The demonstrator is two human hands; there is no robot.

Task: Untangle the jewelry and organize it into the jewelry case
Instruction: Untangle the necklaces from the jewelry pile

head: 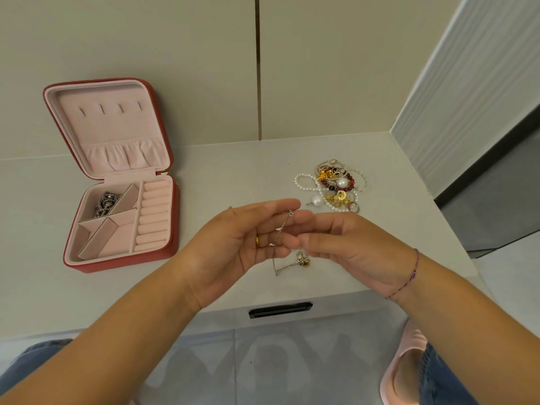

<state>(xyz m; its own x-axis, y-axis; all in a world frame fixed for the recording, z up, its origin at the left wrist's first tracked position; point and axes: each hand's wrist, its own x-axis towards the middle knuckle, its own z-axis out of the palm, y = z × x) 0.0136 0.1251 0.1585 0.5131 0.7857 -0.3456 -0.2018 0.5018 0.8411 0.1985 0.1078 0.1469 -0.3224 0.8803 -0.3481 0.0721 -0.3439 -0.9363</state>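
A thin silver chain (277, 260) with a small gold pendant hangs between my two hands above the tabletop. My left hand (233, 244) has its fingers stretched out with the chain lying across them. My right hand (342, 244) pinches the chain near its clasp ring. A tangled pile of jewelry (336, 185) with pearl strands, red beads and gold pieces lies behind my right hand. The red jewelry case (172, 223) stands open at the left, pink inside, with a dark silver piece (106, 203) in its back left compartment.
The white tabletop (219, 176) ends at a front edge above a drawer with a black handle (280, 309). A wall panel rises behind, and a ribbed white panel (467, 83) closes the right side. My knees and a pink slipper (409, 361) show below.
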